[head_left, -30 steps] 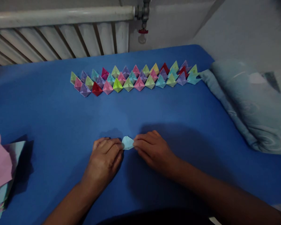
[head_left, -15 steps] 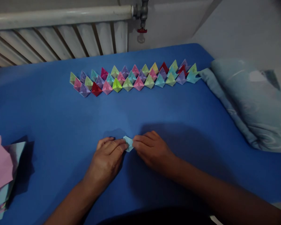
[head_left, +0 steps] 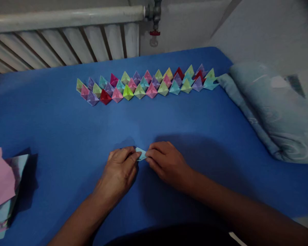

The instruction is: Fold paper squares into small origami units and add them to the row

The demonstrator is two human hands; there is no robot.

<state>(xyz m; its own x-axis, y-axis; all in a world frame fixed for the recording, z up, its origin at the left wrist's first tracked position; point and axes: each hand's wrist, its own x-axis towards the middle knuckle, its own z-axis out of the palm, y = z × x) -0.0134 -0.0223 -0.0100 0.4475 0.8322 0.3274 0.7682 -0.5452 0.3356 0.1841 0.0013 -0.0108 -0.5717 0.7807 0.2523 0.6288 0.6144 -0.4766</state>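
Observation:
A small piece of folded light-blue paper (head_left: pixel 141 154) is held between my two hands, low over the blue table (head_left: pixel 92 130). My left hand (head_left: pixel 122 165) pinches its left end between thumb and fingers. On the opposite end, the closed fingertips of my right hand (head_left: pixel 166 162) grip the paper. The fingers cover both ends, so only the middle shows. Farther back stand several folded paper boats (head_left: pixel 151 91) in staggered rows, in pink, green, purple, blue, red and yellow.
At the left edge lies a stack of coloured paper with a pink sheet (head_left: pixel 1 181) on top. A folded pale-blue blanket (head_left: pixel 274 119) rests on the right side. Behind the table are a white radiator (head_left: pixel 66 44) and a red-handled valve (head_left: pixel 154 33).
The light-blue paper has turned in my fingers and now shows a narrower, flatter shape. My left thumb and fingers have shifted slightly on it. The paper boats stay put.

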